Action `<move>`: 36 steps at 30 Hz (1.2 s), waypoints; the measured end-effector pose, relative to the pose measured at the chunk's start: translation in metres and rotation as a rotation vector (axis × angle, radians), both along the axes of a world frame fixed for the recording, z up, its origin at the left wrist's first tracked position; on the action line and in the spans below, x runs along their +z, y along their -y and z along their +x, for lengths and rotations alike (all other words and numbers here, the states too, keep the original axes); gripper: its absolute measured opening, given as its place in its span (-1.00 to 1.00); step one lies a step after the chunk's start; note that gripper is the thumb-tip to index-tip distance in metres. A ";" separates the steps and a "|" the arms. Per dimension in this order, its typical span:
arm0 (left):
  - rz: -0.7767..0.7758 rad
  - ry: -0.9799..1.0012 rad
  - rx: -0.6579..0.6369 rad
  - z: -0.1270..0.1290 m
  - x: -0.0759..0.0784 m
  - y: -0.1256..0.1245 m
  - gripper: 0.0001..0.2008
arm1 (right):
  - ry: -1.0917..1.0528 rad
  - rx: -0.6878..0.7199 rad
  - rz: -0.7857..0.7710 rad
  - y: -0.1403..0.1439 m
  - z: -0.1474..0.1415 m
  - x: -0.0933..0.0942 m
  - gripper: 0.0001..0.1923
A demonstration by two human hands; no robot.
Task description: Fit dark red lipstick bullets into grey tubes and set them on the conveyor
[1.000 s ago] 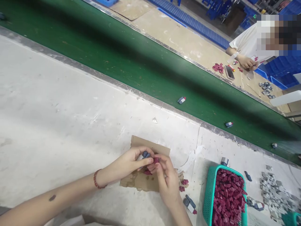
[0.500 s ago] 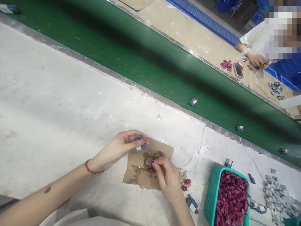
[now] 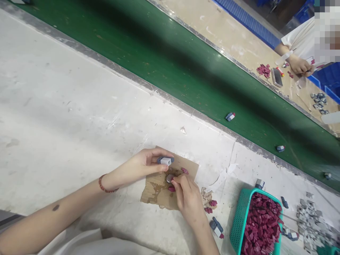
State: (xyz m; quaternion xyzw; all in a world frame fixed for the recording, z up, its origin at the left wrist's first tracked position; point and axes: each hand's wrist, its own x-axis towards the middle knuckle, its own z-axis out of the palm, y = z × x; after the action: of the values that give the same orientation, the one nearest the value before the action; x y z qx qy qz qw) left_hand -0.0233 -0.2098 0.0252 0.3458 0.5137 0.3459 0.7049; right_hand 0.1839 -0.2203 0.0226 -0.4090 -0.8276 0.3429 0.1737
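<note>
My left hand [image 3: 147, 163] is closed on a small blue-grey and white plastic part [image 3: 166, 161], pinched between thumb and fingers above a stained cardboard sheet [image 3: 190, 164]. My right hand [image 3: 189, 194] pinches a small maroon plastic piece [image 3: 172, 180], mostly covered by the fingertips, at the rim of a round bottle cap [image 3: 169, 178]. Wet-looking brown stains surround the cap. One loose maroon piece [image 3: 172, 189] lies just below the cap and another maroon piece [image 3: 184, 171] lies above my right fingers.
At right stands a teal basket [image 3: 236, 216] heaped with maroon pieces, beside a pile of grey-white parts [image 3: 309, 219]. A blue-grey assembly [image 3: 217, 226] lies left of the basket. Beyond the table runs a green conveyor [image 3: 170, 67] carrying several parts. A co-worker's hand [image 3: 301, 66] is across it.
The part in my left hand has been turned so its white block faces me. My right hand stays at the cap with the maroon piece. The camera view has shifted slightly.
</note>
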 end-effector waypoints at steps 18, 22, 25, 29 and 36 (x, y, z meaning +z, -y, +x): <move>0.584 -0.387 -0.260 0.012 -0.018 0.009 -0.75 | -0.601 -0.532 -0.587 -0.002 0.000 0.003 -0.69; 0.648 -0.387 -0.285 0.013 -0.022 0.011 -0.75 | -0.727 -0.586 -0.636 -0.003 -0.006 0.004 -0.66; 0.683 -0.399 -0.299 0.014 -0.022 0.011 -0.75 | -0.761 -0.593 -0.641 -0.003 -0.010 0.003 -0.69; 0.725 -0.419 -0.312 0.015 -0.022 0.011 -0.75 | -0.779 -0.589 -0.627 -0.004 -0.013 0.002 -0.71; 0.793 -0.494 -0.348 0.014 -0.026 0.012 -0.70 | -0.722 -0.583 -0.550 0.001 -0.020 0.000 -0.72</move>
State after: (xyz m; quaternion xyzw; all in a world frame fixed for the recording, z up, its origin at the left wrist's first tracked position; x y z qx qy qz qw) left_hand -0.0091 -0.2215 -0.0005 0.7396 0.4288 0.2996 0.4236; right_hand 0.1636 -0.2209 0.0231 -0.5082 -0.4472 0.6034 0.4214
